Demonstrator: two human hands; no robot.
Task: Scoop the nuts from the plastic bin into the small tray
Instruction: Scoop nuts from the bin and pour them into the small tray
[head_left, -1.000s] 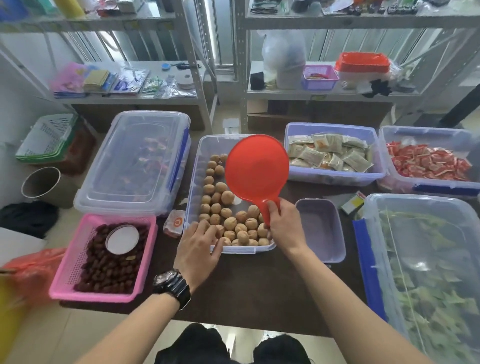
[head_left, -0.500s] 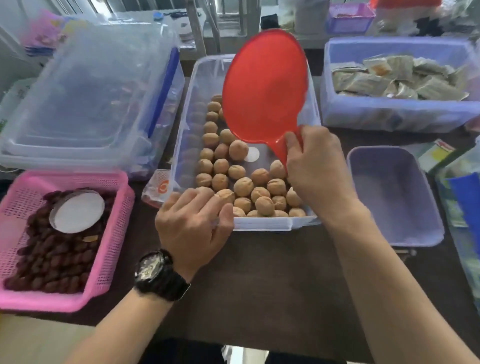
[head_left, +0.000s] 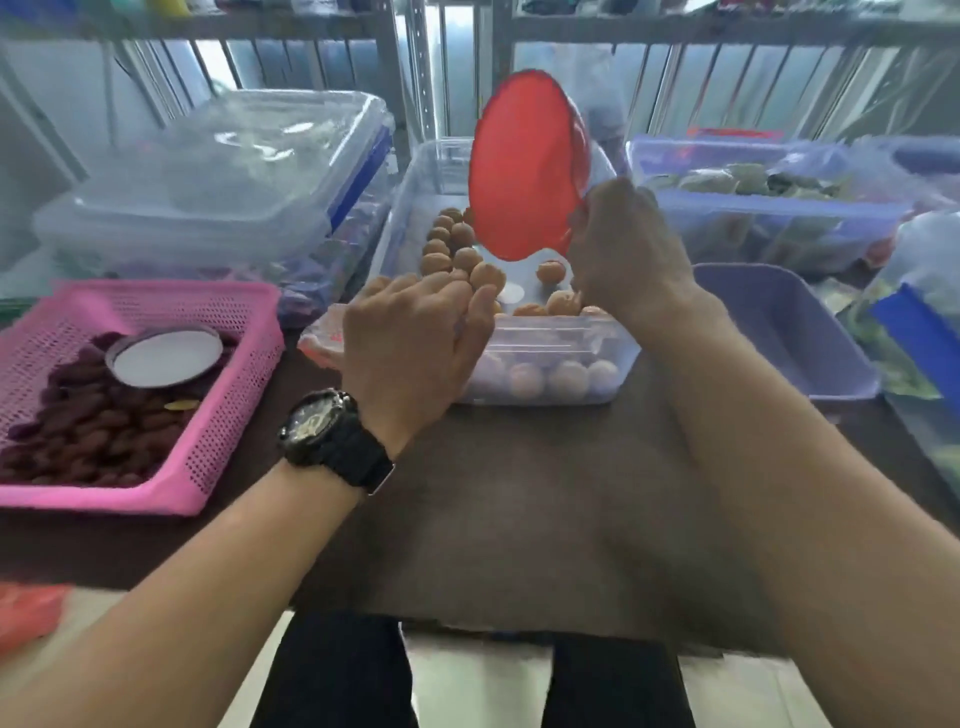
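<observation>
A clear plastic bin stands in the middle of the dark table with several round brown nuts inside. My right hand is shut on the handle of a red scoop, which is held upright over the bin with its bowl raised. My left hand grips the bin's near left rim, fingers curled over the edge. A black watch sits on that wrist. The small purple tray lies just right of the bin and looks empty.
A pink basket of dark dried fruit with a round white lid sits at the left. A lidded clear box stands behind it. Purple bins of packets and a bag of greens crowd the right. Metal shelving rises behind.
The view has dropped lower and closer to the table. The scoop has tilted more upright and turned edge-on over the bin. My left hand stays on the bin's rim.
</observation>
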